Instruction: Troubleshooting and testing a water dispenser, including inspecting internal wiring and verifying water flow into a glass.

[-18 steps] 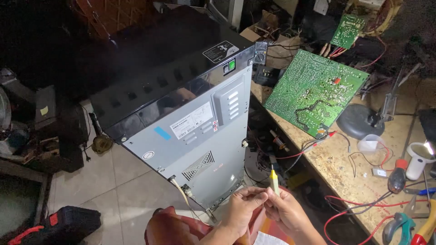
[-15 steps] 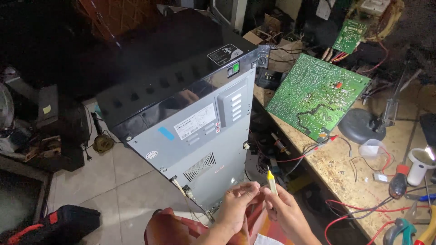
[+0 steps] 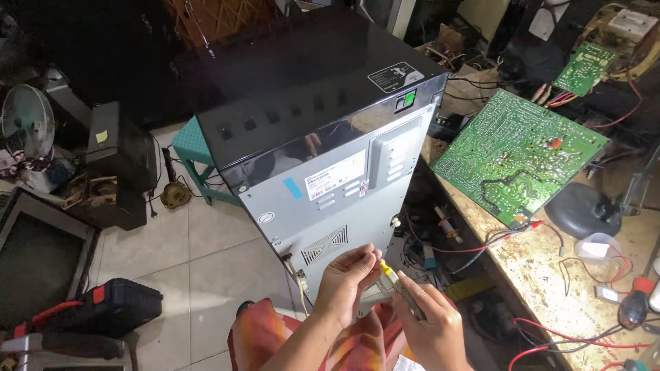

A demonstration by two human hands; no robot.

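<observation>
Both hands are meeting low in the middle of the view, just in front of the grey back panel of a large black cabinet [image 3: 330,158]. The right hand [image 3: 430,326] is gripping a slim tool with a yellow tip [image 3: 393,280], fingers wrapped around its shaft, the tip pointing up and to the left. The left hand [image 3: 347,282] is curling its fingers toward that tip, thumb and fingertips pinching close at the yellow end; whether they are actually pressing it or only touching a small part beside it is too small to tell. The tool is sitting between the two hands, near the lower edge of the grey panel, just right of a vent grille [image 3: 328,245] and a pale cable [image 3: 297,278] hanging from the panel.

The cabinet is standing tilted, its glossy black top stretching far and left, with a green sticker [image 3: 407,99] at its far right corner. To the right, a wooden worktop [image 3: 550,275] is carrying a large green circuit board [image 3: 519,154] lying flat, red and black wires [image 3: 495,240] trailing from it, and a dark round object [image 3: 581,209] just beside it. A smaller green board [image 3: 584,69] is lying farther back. On the tiled floor [image 3: 199,254] to the left, a teal stool [image 3: 196,154] is standing behind the cabinet, a black tool case [image 3: 110,309] is lying near the bottom edge, and a small fan [image 3: 27,120] is sitting at the far left. An orange patterned cloth [image 3: 275,340] is showing below the wrists.
</observation>
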